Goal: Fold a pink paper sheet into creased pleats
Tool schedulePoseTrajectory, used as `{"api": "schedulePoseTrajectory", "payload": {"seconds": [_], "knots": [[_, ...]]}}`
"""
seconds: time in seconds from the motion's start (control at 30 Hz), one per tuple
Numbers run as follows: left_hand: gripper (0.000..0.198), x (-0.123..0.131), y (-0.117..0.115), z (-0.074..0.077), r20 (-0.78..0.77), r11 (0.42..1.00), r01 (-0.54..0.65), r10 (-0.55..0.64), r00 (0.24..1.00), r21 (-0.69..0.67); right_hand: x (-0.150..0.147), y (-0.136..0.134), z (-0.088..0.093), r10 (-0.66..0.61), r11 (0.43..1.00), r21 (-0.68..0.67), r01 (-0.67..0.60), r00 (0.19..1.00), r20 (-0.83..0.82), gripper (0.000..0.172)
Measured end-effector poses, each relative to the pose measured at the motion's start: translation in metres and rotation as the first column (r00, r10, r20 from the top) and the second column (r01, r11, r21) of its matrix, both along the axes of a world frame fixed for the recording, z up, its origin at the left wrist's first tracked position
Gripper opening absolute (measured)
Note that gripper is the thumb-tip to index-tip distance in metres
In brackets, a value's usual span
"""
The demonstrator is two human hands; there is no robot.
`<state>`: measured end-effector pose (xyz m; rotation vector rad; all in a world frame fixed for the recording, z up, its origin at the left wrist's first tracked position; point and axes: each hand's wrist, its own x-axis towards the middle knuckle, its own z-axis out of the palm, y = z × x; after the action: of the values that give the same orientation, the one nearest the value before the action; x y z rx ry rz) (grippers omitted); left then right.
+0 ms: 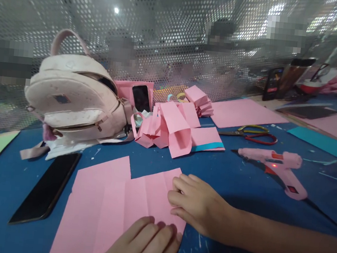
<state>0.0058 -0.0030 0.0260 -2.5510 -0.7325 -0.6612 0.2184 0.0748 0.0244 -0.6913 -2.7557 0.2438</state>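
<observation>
A creased pink paper sheet lies on the blue table in front of me. My left hand rests flat on its near edge, fingers stretched out together. My right hand lies on the sheet's right edge, its fingers curled and pressing the paper down along a fold.
A pink backpack stands at the back left, with a black phone lying before it and another phone propped behind. Folded pink paper pieces are piled in the middle. Scissors and a pink glue gun lie to the right.
</observation>
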Motion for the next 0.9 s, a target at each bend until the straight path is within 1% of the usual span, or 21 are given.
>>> {"api": "schedulePoseTrajectory", "payload": {"seconds": [0.13,0.23,0.37,0.6,0.8,0.9], "knots": [[0.044,0.000,-0.001,-0.001,-0.033,1.000,-0.011,0.011,0.999,-0.003,-0.001,0.001,-0.001,-0.001,1.000,0.000,0.001,1.000,-0.019,0.021],[0.044,-0.002,-0.002,-0.003,-0.090,1.000,-0.009,0.008,0.996,-0.009,-0.001,0.001,-0.001,-0.001,1.000,-0.009,0.001,1.000,-0.019,0.024],[0.043,-0.003,-0.002,-0.003,-0.126,1.000,-0.001,0.001,0.992,0.003,0.000,0.001,-0.002,0.000,1.000,-0.007,0.000,1.000,-0.010,0.024],[0.037,-0.006,0.001,0.000,-0.119,0.999,0.026,-0.031,0.992,-0.045,0.001,0.000,-0.003,0.001,1.000,-0.015,-0.001,1.000,0.008,0.017],[0.037,-0.012,0.005,0.000,-0.100,0.996,0.060,-0.067,0.993,-0.067,-0.001,0.001,-0.002,-0.007,1.000,-0.029,0.006,0.999,-0.035,0.021],[0.035,-0.014,0.006,0.000,-0.119,0.994,0.065,-0.074,0.990,-0.084,-0.001,0.003,0.000,-0.025,0.995,-0.096,0.016,0.995,-0.092,0.019]]}}
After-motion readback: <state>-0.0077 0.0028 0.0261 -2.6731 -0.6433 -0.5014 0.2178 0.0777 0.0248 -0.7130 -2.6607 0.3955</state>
